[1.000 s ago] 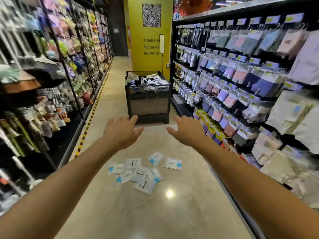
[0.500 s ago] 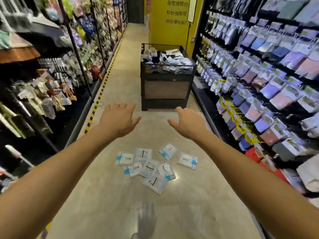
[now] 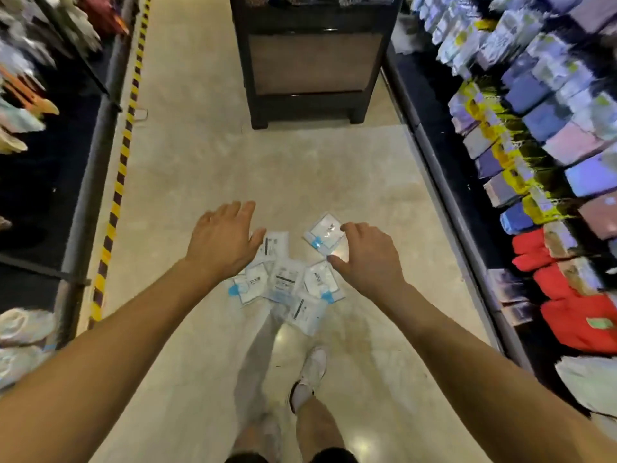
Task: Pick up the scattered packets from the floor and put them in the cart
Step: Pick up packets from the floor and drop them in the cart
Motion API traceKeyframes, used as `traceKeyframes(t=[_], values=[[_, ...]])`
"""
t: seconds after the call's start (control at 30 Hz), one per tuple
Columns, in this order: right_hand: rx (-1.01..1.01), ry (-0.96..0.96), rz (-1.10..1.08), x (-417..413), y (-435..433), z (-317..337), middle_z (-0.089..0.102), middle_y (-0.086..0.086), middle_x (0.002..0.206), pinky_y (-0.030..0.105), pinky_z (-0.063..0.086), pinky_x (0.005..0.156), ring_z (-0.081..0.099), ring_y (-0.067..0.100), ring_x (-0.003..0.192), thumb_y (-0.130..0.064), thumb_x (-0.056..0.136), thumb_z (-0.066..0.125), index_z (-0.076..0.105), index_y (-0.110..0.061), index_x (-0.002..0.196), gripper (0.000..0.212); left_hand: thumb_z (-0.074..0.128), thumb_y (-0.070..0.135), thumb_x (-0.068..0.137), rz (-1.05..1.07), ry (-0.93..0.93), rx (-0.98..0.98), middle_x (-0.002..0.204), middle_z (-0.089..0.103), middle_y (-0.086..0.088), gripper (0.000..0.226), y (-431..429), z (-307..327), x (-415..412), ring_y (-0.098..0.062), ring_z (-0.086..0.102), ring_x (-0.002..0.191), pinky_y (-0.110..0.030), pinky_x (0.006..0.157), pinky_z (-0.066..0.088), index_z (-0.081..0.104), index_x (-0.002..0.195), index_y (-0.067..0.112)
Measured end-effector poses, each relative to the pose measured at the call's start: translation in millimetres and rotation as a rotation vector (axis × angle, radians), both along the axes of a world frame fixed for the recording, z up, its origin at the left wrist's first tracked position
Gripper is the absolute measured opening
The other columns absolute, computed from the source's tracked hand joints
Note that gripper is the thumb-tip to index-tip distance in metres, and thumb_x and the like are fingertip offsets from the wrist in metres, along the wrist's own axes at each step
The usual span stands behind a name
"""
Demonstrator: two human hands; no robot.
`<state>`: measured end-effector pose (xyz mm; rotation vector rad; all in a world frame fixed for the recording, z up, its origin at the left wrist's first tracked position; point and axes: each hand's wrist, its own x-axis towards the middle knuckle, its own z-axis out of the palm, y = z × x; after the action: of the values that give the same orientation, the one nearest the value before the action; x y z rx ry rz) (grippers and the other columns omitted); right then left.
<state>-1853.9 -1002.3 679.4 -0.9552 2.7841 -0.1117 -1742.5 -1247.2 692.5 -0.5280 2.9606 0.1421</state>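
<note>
Aisle floor (image 3: 200, 162) now fills the view — the person has closed in on the packets (image 3: 283, 282), strewn short of the cart (image 3: 314, 61), with left hand (image 3: 222, 242) and right hand (image 3: 370, 255) lowered over them, spread and empty — ready to gather.

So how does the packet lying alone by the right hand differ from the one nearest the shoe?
The lone packet overlaps no other; the near packet, by the shoe, lies across its neighbours. The lone packet shows a blue corner, the near packet a dark bar. The right hand is over the lone packet's edge; nothing covers the near packet. Both are white and flat.
</note>
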Motion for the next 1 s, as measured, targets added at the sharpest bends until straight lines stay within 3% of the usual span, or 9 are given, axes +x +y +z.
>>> traceKeyframes(t=[0.13,0.23,0.33,0.43,0.53,0.63,0.8,0.9,1.0], values=[[0.042,-0.026,0.045,-34,-23,-145,0.062,0.015,0.14,0.053,0.042,0.111,0.059,0.039,0.123,-0.057,0.084,0.077,0.055,-0.018,0.143,0.074,0.038,0.048,0.1,0.019,-0.022,0.037,0.149,0.05,-0.025,0.066,-33,-148,-38,-0.045,0.051,0.132,-0.057,0.109,0.039,0.044,0.152,0.007],[0.058,-0.057,0.033,-42,-40,-257,0.06,0.015,0.143,0.058,0.037,0.116,0.056,0.038,0.129,-0.059,0.085,0.074,0.055,-0.021,0.144,0.073,0.029,0.052,0.097,-0.008,-0.098,0.056,0.152,0.047,-0.026,0.073,-46,-270,-52,-0.047,0.044,0.139,-0.062,0.113,0.035,0.044,0.152,0.006],[0.038,-0.085,0.017,-42,-51,-373,0.06,0.015,0.143,0.06,0.032,0.12,0.055,0.038,0.132,-0.057,0.087,0.074,0.057,-0.02,0.144,0.07,0.023,0.054,0.097,-0.006,-0.192,0.078,0.157,0.042,-0.023,0.076,-51,-387,-61,-0.044,0.035,0.147,-0.06,0.12,0.024,0.042,0.154,0.009],[0.054,-0.167,-0.022,-35,-54,-486,0.058,0.015,0.146,0.061,0.031,0.121,0.053,0.037,0.136,-0.056,0.088,0.074,0.053,-0.018,0.147,0.073,0.032,0.051,0.103,0.0,-0.279,0.11,0.163,0.032,-0.021,0.068,-52,-496,-64,-0.041,0.027,0.152,-0.055,0.124,0.018,0.034,0.158,0.011],[0.078,-0.272,-0.076,-22,-53,-592,0.055,0.013,0.148,0.057,0.033,0.12,0.05,0.035,0.137,-0.058,0.087,0.075,0.047,-0.015,0.15,0.082,0.045,0.046,0.104,0.065,-0.337,0.174,0.159,0.037,-0.021,0.064,-54,-600,-68,-0.04,0.036,0.146,-0.053,0.118,0.029,0.036,0.155,0.009],[0.07,-0.33,-0.134,-8,-50,-685,0.057,0.012,0.142,0.054,0.042,0.113,0.054,0.034,0.13,-0.053,0.082,0.082,0.047,-0.011,0.147,0.084,0.05,0.045,0.103,0.176,-0.351,0.281,0.138,0.053,-0.022,0.057,-55,-694,-76,-0.042,0.054,0.123,-0.052,0.097,0.046,0.045,0.144,0.006],[0.057,-0.355,-0.226,1,-49,-795,0.057,0.013,0.139,0.052,0.042,0.112,0.053,0.034,0.129,-0.045,0.077,0.089,0.045,-0.007,0.146,0.09,0.067,0.057,0.091,0.359,-0.298,0.414,0.13,0.054,-0.021,0.074,-55,-805,-104,-0.041,0.053,0.121,-0.057,0.094,0.049,0.044,0.138,0.004],[0.06,-0.303,-0.247,0,-52,-832,0.054,0.013,0.142,0.052,0.04,0.115,0.05,0.033,0.131,-0.04,0.073,0.092,0.043,-0.008,0.148,0.095,0.083,0.052,0.078,0.409,-0.237,0.396,0.13,0.051,-0.018,0.085,-56,-840,-114,-0.039,0.051,0.121,-0.058,0.09,0.047,0.042,0.136,0.005],[0.099,-0.226,-0.264,-2,-51,-848,0.059,0.013,0.117,0.045,0.048,0.092,0.055,0.034,0.102,-0.027,0.065,0.095,0.051,-0.007,0.138,0.088,0.089,0.045,0.074,0.459,-0.225,0.419,0.125,0.059,-0.014,0.081,-65,-854,-115,-0.038,0.058,0.115,-0.053,0.087,0.049,0.043,0.13,0.009]])
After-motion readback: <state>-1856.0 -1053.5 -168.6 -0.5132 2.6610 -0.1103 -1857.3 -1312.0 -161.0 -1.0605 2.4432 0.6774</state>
